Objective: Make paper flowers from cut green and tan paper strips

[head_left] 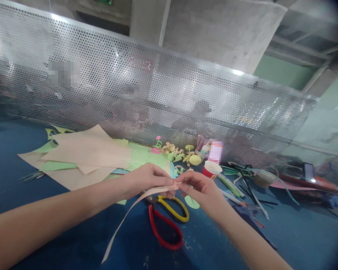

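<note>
Between my two hands is a long, narrow peach paper strip [132,206], its free tail curving down to the lower left. My left hand [152,178] pinches the strip near its upper end. Fingertips of my right hand [197,185] close on the same end from the other side, where the paper looks folded or bent; the exact fold is too small to make out. Just below my hands lie scissors [166,221] with one red and one yellow handle, their blades partly hidden by my left hand. A pale green paper disc [192,202] rests beside my right hand.
Peach paper sheets [92,150] and green sheets pile up at the left. Small paper curls and flowers [180,152] stand at the back, near a red and white paper cup [212,168]. Pipe cleaners [250,191] scatter at right. A perforated metal screen [169,90] borders the blue table.
</note>
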{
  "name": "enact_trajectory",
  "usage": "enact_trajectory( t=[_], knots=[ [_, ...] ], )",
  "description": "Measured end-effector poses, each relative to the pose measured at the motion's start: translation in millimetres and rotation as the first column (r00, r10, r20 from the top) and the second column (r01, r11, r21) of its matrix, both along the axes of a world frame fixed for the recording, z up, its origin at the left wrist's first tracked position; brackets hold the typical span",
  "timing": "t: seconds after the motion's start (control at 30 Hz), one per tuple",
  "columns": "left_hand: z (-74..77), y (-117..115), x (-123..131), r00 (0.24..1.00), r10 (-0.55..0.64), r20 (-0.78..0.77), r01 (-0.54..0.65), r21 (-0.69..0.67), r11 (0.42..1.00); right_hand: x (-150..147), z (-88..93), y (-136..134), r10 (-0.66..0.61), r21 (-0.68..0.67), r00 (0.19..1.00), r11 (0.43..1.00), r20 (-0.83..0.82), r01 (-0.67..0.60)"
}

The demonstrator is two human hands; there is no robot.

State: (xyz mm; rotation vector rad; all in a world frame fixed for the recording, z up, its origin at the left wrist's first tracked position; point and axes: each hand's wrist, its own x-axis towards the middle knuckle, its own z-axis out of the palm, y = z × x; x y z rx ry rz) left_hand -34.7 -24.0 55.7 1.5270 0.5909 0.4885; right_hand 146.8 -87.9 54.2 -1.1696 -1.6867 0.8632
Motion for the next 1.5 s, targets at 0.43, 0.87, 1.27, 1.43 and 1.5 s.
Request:
enact_trajectory(
  t=[0.43,0.87,1.27,1.43,1.5],
  knots=[
    [-0.2,-4,2,0.996,-0.004,0.09,0.005,-0.009,1.0,2,10.5,-6,-0.025,0.144,0.99,0.989,0.139,0.005],
    [-9.6,-4,6,0.98,0.123,0.157,-0.117,-0.045,0.992,-1,4.5,-1,-0.042,-0.047,0.998,0.998,0.047,0.044],
    [-1.9,-3,0,0.995,0.099,-0.032,-0.098,0.017,0.995,-4,6.4,-5,-0.023,-0.076,0.991,0.997,0.135,0.033],
    [-4.3,-1,0,0.992,0.07,-0.101,-0.076,-0.059,0.995,-6,2.6,-6,0.012,-0.07,0.977,0.998,0.213,0.003],
    [-5.4,0,0,0.994,0.053,-0.095,-0.062,-0.094,0.994,-6,0.5,-6,-0.007,-0.067,0.969,0.997,0.248,0.024]
  ],
)
